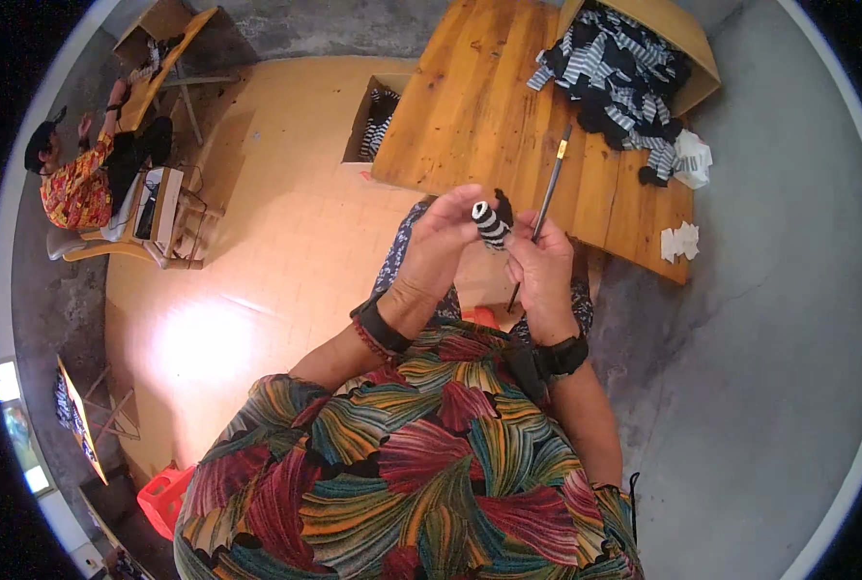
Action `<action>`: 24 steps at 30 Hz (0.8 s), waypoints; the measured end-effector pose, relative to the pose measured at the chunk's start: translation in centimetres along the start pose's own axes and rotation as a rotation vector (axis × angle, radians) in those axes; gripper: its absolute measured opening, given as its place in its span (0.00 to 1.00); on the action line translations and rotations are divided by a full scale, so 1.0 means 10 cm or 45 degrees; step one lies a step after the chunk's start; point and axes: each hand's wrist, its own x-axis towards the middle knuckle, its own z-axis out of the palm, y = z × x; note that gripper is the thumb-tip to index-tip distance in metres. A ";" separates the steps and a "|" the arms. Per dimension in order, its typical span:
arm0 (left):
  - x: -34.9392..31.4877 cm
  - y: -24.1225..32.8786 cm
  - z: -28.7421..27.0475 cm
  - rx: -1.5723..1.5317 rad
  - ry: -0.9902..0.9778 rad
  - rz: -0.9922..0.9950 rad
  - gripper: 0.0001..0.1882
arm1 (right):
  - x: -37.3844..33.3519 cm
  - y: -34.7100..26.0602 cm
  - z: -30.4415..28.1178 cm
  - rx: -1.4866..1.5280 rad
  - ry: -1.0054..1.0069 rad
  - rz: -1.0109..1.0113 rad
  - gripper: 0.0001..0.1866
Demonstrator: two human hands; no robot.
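Between my two hands, above my lap, is a small black-and-white striped knit piece (490, 225) with a black part on its far side. Its rolled white end faces up and left; whether it is a sock or a glove I cannot make out. My left hand (443, 237) pinches it from the left with thumb and fingers. The fingers of my right hand (542, 266) touch its right side and also hold a thin black stick (550, 188) with a yellow band. The stick slants up to the right, its lower tip below the hand.
Ahead stands a wooden table (470, 106) with an overturned cardboard box (697, 58) spilling striped knit pieces (615, 82). White paper scraps (679, 242) lie near its right edge. Another box (359, 126) sits on the floor. A person (78, 188) works at a table far left.
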 end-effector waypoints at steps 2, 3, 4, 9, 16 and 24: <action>0.02 -0.03 0.03 -0.283 0.003 -0.038 0.19 | 0.00 0.02 0.04 -0.136 -0.074 -0.090 0.12; 0.04 -0.08 0.05 -0.245 0.000 -0.082 0.17 | 0.01 0.02 0.06 -0.135 -0.075 -0.091 0.12; 0.06 -0.13 0.06 -0.207 -0.004 -0.125 0.16 | 0.02 0.03 0.09 -0.178 -0.087 -0.156 0.11; 0.21 -0.26 -0.10 -0.393 0.176 -0.211 0.07 | -0.03 -0.13 0.08 -0.458 -0.192 -0.219 0.08; 0.35 0.08 -0.14 -0.609 0.224 -0.261 0.14 | -0.26 -0.23 -0.41 -1.296 -0.131 -0.561 0.13; 0.37 0.08 0.01 -0.534 0.137 -0.172 0.12 | -0.23 -0.20 -0.29 -1.493 -0.095 -0.680 0.16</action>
